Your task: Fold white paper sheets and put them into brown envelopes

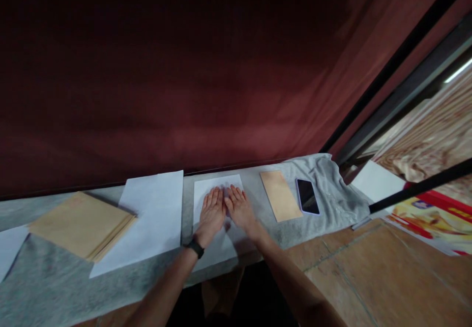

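Note:
A white sheet of paper lies on the grey cloth in front of me. My left hand rests flat on it with the fingers stretched out, and a dark band circles that wrist. Close beside it, my right hand also presses flat on the sheet, fingers extended. The two hands almost meet at the thumbs and hold nothing. To the right of the sheet is a brown envelope. What lies under the palms is hidden.
More white paper lies to the left, partly under a stack of brown envelopes. A phone sits at the right on the grey cloth. Behind stands a dark red panel. A colourful box is on the tiled floor.

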`<state>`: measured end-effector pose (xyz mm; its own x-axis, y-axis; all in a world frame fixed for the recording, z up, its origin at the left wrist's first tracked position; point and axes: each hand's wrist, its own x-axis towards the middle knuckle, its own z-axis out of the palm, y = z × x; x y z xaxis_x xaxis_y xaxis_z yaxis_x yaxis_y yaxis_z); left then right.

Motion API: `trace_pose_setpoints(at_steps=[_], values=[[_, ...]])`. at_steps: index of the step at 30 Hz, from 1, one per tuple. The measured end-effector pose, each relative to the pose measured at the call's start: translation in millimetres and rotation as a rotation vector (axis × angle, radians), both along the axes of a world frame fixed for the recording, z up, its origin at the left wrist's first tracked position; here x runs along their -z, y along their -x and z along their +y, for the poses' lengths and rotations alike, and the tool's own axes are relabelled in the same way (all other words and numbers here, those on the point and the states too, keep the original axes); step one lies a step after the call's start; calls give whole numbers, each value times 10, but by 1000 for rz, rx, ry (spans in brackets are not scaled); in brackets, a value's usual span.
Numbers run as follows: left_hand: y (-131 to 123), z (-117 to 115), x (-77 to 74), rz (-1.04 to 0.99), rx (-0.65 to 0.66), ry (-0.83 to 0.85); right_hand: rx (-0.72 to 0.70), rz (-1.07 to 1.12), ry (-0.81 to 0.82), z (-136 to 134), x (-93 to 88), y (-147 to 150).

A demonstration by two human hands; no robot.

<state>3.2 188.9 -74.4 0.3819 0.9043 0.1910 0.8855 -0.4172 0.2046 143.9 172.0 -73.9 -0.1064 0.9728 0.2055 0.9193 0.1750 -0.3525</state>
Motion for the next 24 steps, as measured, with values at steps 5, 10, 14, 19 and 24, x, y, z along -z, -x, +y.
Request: trace_pose_setpoints(at_steps=[5, 10, 14, 19, 24], values=[[-10, 402, 86, 43, -15, 18, -39, -55, 8, 446, 84, 43], [174, 587, 175, 47, -100, -24, 89, -62, -9, 603, 189, -138], [302, 617, 209, 50, -172, -18, 168, -80, 15, 638, 228, -279], [395, 649, 231, 2, -229, -44, 184, -84, 54, 682, 191, -356], [434, 513, 152, -56, -200, -61, 195, -64, 49, 537, 60, -360]])
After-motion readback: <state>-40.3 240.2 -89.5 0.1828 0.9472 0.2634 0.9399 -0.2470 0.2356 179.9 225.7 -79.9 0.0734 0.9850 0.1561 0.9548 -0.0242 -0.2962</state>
